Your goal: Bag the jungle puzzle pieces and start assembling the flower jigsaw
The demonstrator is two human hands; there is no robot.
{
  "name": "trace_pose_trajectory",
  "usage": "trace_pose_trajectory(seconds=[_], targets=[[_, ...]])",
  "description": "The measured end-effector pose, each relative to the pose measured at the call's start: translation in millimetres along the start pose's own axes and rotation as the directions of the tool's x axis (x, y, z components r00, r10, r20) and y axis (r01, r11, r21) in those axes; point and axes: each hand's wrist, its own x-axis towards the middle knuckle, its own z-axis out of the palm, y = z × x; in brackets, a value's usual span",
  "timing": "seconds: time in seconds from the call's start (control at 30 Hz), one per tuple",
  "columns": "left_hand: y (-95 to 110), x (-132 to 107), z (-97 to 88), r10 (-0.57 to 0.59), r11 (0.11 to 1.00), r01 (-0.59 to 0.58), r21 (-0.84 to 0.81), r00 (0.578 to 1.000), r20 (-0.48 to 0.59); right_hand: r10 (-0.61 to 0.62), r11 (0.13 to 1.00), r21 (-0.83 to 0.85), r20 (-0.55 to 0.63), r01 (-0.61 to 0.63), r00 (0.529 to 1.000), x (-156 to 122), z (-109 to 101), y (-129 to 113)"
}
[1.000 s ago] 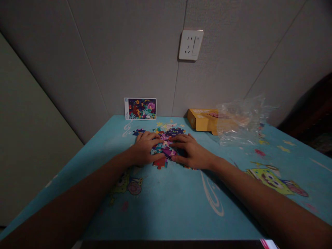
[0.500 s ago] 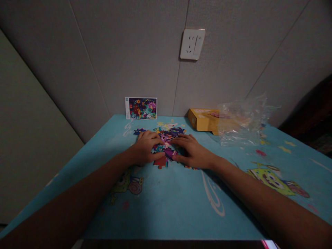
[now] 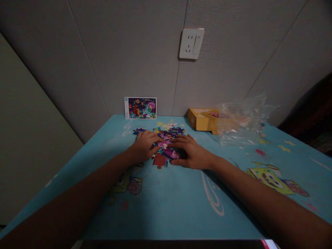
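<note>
Colourful jigsaw puzzle pieces (image 3: 160,159), several of them joined, lie on the blue tabletop between my hands. My left hand (image 3: 144,147) rests on the left side of the puzzle, palm down, its fingers stretched towards the middle and the thumb apart. From the right, my right hand (image 3: 193,151) lies over the puzzle's edge with fingers extended and the thumb spread near a purple piece. Both hands touch the pieces and cover some of them. A dark blue piece (image 3: 138,131) pokes out beyond my left fingers.
Against the wall leans a picture card (image 3: 142,108) with a colourful scene. A yellow box (image 3: 204,121) and a crumpled clear plastic bag (image 3: 240,126) stand at the back right. The table cover (image 3: 166,207) bears cartoon prints. A socket (image 3: 192,43) is on the wall.
My left thumb has drawn back left, uncovering more of the puzzle's middle. My right fingers and thumb have shifted slightly left over the pieces.
</note>
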Motion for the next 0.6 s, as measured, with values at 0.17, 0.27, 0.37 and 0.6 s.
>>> trace_pose_trajectory(seconds=[0.17,0.27,0.37,0.6], targets=[[0.1,0.4,1.0,-0.009,1.0,0.009,-0.008,0.998,-0.055,0.002,1.0,0.005,-0.009,-0.002,1.0,-0.2,1.8,2.4],[1.7,1.3,-1.4,0.011,0.999,-0.015,-0.04,0.995,-0.101,0.034,0.999,0.007,-0.038,-0.034,0.999,-0.3,3.8,7.4],[4.2,2.6,-5.2,0.055,0.994,-0.07,-0.079,0.984,-0.17,0.042,0.999,0.011,-0.088,-0.041,0.995,0.0,3.8,10.0],[8.3,3.8,-10.1,0.15,0.976,-0.192,-0.099,0.933,-0.328,0.016,0.991,0.132,-0.239,0.017,0.971,1.4,-2.9,1.8]])
